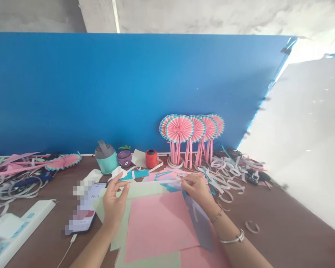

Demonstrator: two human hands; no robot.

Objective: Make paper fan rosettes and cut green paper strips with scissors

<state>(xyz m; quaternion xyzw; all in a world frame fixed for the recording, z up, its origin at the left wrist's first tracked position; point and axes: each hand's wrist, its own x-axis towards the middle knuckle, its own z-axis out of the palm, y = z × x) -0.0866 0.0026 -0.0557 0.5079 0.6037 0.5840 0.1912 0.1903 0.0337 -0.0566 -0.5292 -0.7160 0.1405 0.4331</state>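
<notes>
A thin white strip (153, 182) stretches level between my two hands, above the stacked sheets. My left hand (114, 203) pinches near its left end, thumb and fingertip meeting there. At the other end, the fingers of my right hand (195, 188) are closed on the strip, partly hiding it. Below them lies a pink paper sheet (162, 227), on top of pale green sheets (120, 230) and grey-blue paper (205, 230). A silver bangle and a thin bracelet are on my right wrist.
Round pleated pink paper fans (180, 128) stand at the back by the blue partition (100, 85). Curled white strips (226, 171) lie right. A phone (86, 212), power strip (25, 230), teal cup (106, 162), purple pot (124, 159) and red round container (151, 159) are around.
</notes>
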